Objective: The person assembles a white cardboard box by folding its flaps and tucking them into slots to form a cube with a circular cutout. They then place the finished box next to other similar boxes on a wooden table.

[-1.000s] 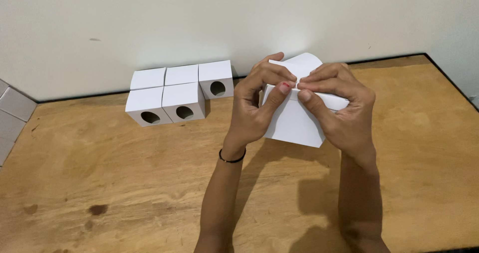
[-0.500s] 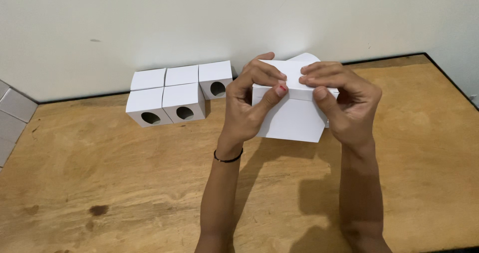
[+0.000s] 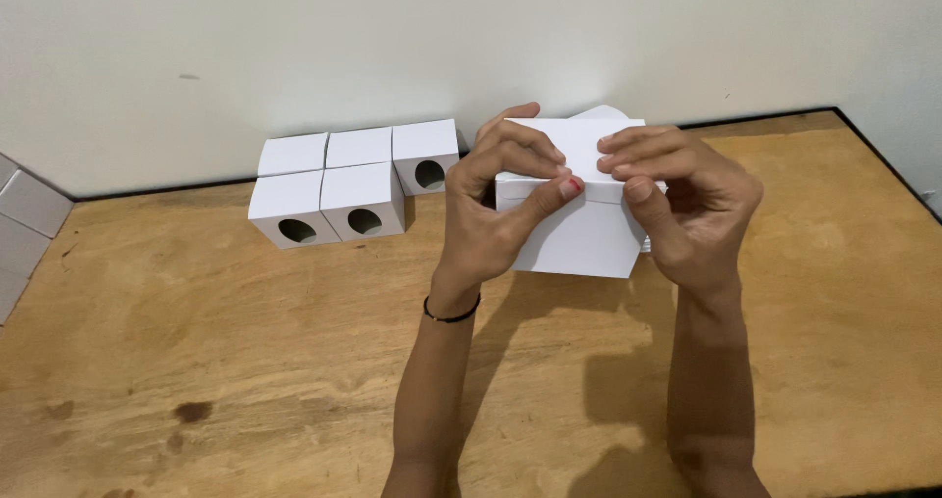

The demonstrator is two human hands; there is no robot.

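Left hand (image 3: 496, 213) and right hand (image 3: 687, 199) pinch white box (image 3: 579, 238) top flap from opposite sides, near counter (image 3: 196, 361) back edge.

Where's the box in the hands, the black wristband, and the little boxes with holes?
white box (image 3: 579, 238), head view, its front face
black wristband (image 3: 451, 314), head view, band's front
little boxes (image 3: 361, 199), head view, middle box's front

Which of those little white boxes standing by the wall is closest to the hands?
The rightmost box in the back row, round hole facing forward. It stands just beside the left hand; the other four sit farther left.
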